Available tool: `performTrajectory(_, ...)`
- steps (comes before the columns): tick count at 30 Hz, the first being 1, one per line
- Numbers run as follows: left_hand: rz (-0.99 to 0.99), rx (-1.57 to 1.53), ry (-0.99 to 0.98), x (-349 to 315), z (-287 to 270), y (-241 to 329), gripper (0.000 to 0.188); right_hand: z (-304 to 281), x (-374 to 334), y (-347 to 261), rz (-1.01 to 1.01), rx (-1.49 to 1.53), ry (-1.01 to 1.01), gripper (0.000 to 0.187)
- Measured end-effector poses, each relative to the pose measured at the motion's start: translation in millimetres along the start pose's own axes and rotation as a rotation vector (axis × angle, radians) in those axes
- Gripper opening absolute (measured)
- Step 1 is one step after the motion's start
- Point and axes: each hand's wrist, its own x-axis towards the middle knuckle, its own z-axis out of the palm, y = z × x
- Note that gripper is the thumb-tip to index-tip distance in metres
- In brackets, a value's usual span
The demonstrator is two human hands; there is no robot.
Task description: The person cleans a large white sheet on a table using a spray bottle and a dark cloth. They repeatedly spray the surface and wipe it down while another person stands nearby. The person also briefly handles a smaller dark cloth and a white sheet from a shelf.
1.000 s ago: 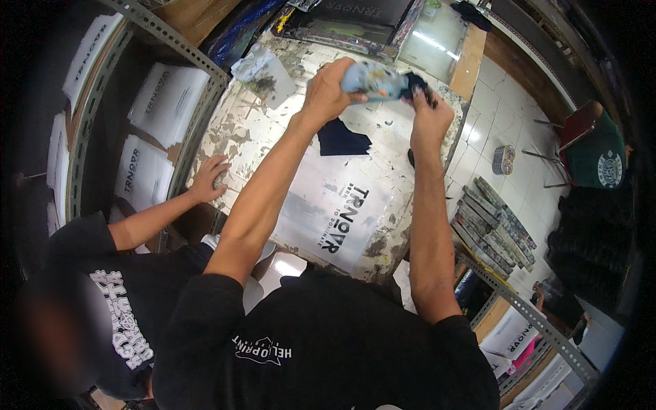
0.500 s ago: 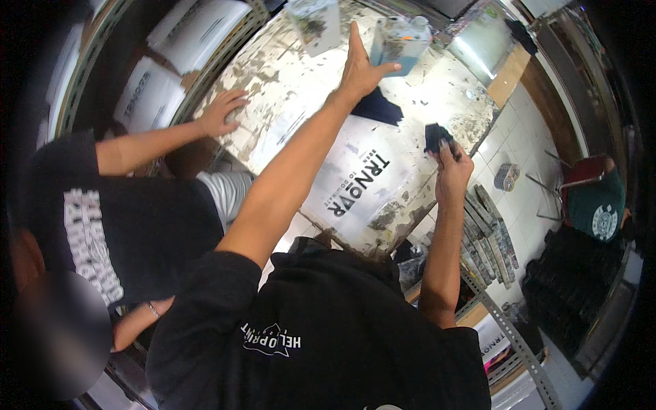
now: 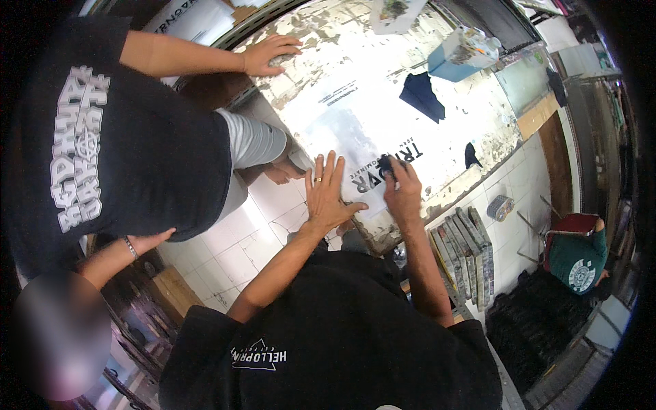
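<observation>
A pale sheet with bold black lettering (image 3: 362, 179) lies on the near part of the paint-stained table (image 3: 321, 37). My left hand (image 3: 329, 198) rests flat along its left edge, fingers spread, with a ring on one finger. Over the lettering, my right hand (image 3: 404, 193) is closed on a small black wad (image 3: 388, 164), probably cloth, pressed against the sheet. Part of the wad is hidden by my fingers. Further right lies a small black scrap (image 3: 472, 156). A folded dark navy cloth (image 3: 422, 97) sits beyond the sheet.
A cut-open plastic container with blue liquid (image 3: 465, 56) and a whitish container (image 3: 398, 14) stand at the far side. Left of me, a co-worker's hand (image 3: 272, 55) leans on the table. Stained frames (image 3: 468, 253) stand on the floor at right, near a red chair (image 3: 572, 225).
My left hand has drawn back from the containers to the sheet's left edge. My right hand has moved left onto the lettering. A black scrap now lies by the table's right edge.
</observation>
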Motion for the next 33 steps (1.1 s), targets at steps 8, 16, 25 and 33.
performTrajectory(8,-0.104,-0.052,-0.106,-5,9,-5,0.139,49,-15,8,-0.218,-0.258,-0.174,0.037)
performTrajectory(16,-0.017,-0.068,0.044,-7,29,-18,0.151,58,-28,-6,-0.239,-0.171,-0.231,0.033)
performTrajectory(25,-0.090,-0.116,-0.071,-4,21,-16,0.152,56,-16,-6,-0.047,-0.108,-0.139,0.026)
performTrajectory(33,-0.122,-0.156,-0.156,-1,4,-6,0.153,39,8,10,-0.013,-0.223,-0.034,0.022)
